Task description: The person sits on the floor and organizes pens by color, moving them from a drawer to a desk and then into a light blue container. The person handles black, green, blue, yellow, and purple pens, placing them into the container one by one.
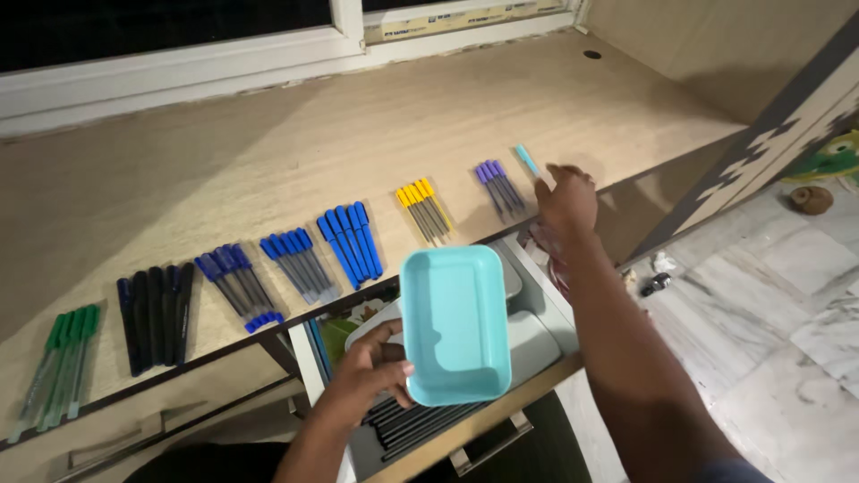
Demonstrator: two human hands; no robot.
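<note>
My left hand (369, 374) grips a light teal rectangular tray (455, 322) by its near left edge and holds it over an open drawer (501, 420). My right hand (565, 199) reaches out to the desk's right end and holds a light blue pen (527, 160) between its fingertips, just right of a group of purple-capped pens (497, 185). Sorted groups lie in a row along the wooden desk (295, 143): yellow-capped pens (424, 208), blue pens (350, 241), two more blue-capped groups (300, 262) (237, 283), black pens (157, 314) and green pens (64, 368).
The drawer holds a white container (533, 340) and dark pens (420, 422) at its front. A white window frame (179, 63) runs along the back of the desk. Marble floor (787, 322) lies at the right, with small objects (656, 283) on it.
</note>
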